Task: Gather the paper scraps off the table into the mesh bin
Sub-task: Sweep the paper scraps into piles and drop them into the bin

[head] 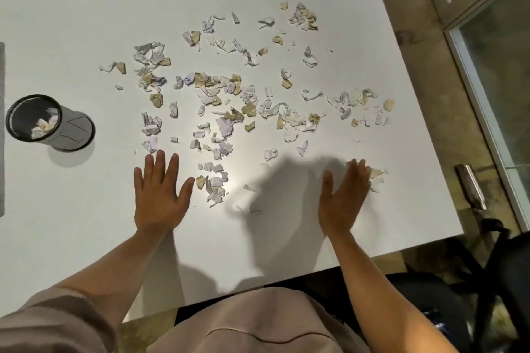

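Observation:
Several torn paper scraps (229, 94), white and tan, lie scattered over the middle and right of the white table (86, 23). The mesh bin (34, 117), a dark round cup, stands at the left with a few scraps inside. My left hand (160, 198) lies flat on the table, fingers spread, just left of a small cluster of scraps (213, 183). On its edge, palm facing left, my right hand (344, 198) stands with its fingertips against a few scraps (375, 178) at the right. Neither hand holds anything.
The table's right edge runs diagonally past the scraps; beyond it are a tiled floor, a glass door with a metal handle (470, 186) and a dark chair (493, 281). A grey object (2, 123) sits at the far left edge.

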### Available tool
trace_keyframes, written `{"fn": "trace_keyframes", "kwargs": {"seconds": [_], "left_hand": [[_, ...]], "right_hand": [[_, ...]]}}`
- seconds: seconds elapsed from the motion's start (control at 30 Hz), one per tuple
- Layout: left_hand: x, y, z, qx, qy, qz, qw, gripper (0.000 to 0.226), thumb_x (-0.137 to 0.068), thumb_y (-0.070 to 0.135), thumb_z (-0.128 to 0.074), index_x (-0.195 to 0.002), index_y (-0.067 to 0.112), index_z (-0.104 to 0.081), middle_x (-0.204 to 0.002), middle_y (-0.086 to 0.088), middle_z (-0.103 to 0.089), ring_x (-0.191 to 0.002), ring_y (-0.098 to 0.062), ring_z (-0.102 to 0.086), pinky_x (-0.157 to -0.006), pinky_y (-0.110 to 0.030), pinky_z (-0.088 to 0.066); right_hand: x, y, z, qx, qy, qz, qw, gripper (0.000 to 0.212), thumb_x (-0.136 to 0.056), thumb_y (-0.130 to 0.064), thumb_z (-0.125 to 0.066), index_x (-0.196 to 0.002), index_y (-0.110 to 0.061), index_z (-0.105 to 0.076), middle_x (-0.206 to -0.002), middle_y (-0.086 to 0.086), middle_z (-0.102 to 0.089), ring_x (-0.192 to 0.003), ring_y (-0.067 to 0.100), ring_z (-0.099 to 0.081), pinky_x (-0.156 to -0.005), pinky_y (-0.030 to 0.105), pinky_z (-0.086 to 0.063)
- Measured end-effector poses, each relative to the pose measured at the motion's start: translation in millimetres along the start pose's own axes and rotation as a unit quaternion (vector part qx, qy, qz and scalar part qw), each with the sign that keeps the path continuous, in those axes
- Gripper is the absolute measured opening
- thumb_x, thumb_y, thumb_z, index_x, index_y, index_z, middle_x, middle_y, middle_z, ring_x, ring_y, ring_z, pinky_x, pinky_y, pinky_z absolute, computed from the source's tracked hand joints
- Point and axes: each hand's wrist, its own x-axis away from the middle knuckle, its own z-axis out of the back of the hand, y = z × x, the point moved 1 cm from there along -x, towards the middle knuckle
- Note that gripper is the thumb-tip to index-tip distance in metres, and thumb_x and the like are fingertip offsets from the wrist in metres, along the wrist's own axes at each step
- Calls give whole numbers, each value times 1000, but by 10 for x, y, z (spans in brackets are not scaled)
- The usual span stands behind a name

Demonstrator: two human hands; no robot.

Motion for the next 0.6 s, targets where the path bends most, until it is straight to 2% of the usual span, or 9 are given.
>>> {"fn": "trace_keyframes", "kwargs": {"seconds": [0.13,0.23,0.4,0.6], "left_hand": [[-3,24,18,6,-5,5,1000,69,-96,59,-27,-154,21,-26,-164,-7,-13,-152,-26,-2,-122,-51,-4],[1,34,32,5,-3,8,1000,70,-96,59,-27,-154,21,-26,-163,-8,-14,-152,-26,-3,-122,-50,-4],[-3,12,2,10,4,6,1000,69,-95,59,-28,-153,21,-28,-163,-9,-17,-152,-27,-6,-122,-50,-5],[-14,-18,-28,5,7,3,1000,67,-96,59,-29,-153,23,-26,-163,-8,-17,-152,-26,-5,-122,-47,-2]], "right_hand": [[-188,320,75,66,0,-83,994,74,-98,-57,-30,-151,-5,-22,-160,21,-18,-149,35,-11,-121,47,-8],[-257,352,32,41,-28,-95,994,79,-97,-59,-32,-152,-3,-19,-160,21,-15,-150,34,-9,-122,46,-6],[-250,170,-115,30,-69,12,997,80,-97,-59,-22,-153,-3,-15,-162,15,-15,-150,27,-9,-123,41,-2],[-166,-297,-343,42,-129,159,978,75,-99,-54,-29,-154,-4,-16,-161,14,-16,-150,26,-9,-123,42,-4]]}}
